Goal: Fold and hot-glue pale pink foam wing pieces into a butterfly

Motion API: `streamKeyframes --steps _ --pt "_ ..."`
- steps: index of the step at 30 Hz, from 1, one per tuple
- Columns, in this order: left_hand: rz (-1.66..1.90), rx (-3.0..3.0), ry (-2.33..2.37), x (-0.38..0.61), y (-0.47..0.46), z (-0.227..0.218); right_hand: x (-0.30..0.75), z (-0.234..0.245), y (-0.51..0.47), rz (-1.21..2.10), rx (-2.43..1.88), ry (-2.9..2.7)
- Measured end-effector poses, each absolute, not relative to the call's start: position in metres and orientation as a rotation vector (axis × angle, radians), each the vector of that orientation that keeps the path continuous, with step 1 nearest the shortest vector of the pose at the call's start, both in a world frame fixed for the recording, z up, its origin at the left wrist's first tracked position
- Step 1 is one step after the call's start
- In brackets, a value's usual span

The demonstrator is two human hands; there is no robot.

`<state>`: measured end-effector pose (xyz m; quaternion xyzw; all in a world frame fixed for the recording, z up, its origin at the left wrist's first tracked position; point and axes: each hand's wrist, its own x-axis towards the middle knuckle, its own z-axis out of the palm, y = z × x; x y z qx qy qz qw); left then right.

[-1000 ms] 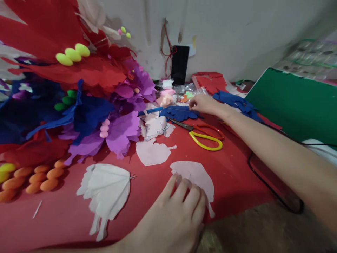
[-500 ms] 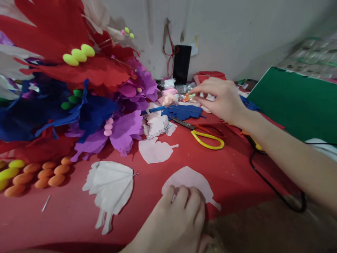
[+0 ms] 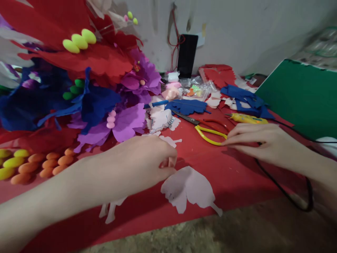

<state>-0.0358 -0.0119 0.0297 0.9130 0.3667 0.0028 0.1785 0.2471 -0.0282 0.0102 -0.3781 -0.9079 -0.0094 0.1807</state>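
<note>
My left hand (image 3: 151, 158) hovers over the red tabletop with its fingers curled in and the thumb close to them. Anything inside that curl is hidden. Just below it lie pale pink wing-shaped cutouts (image 3: 200, 188), one with a thin tail. Behind the hand another pale cutout (image 3: 172, 140) peeks out. My forearm covers most of a white folded piece; only its tails (image 3: 110, 213) show. On the right, my right hand (image 3: 260, 140) reaches with outstretched fingers, their tips at the yellow handle of the scissors (image 3: 210, 136). No grip on the handle is visible.
Large fabric-like butterflies (image 3: 79, 70) crowd the left, with orange egg-shaped beads (image 3: 50, 163) below. Blue cutouts (image 3: 186, 106), plastic bags (image 3: 200, 88) and a phone (image 3: 187, 56) are farther back. A yellow glue gun (image 3: 247, 118) with a black cord lies right, before a green board (image 3: 300, 98).
My left hand has lifted off the pink cutout and moved up and left, uncovering it. My right hand has come back from the plastic bags to the scissors' handles.
</note>
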Motion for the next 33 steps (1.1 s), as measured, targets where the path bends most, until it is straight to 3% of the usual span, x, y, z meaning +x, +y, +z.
streamKeyframes --steps 9,19,33 --pt "-0.167 2.279 0.861 -0.022 0.005 0.005 0.253 -0.008 -0.020 0.227 -1.114 -2.592" --pt "-0.145 2.195 0.831 -0.017 0.004 0.002 0.239 -0.004 -0.018 0.003 -1.054 -2.560" --pt "-0.085 2.142 0.788 -0.016 0.007 -0.011 0.221 -0.028 -0.024 0.057 -0.936 -2.617"
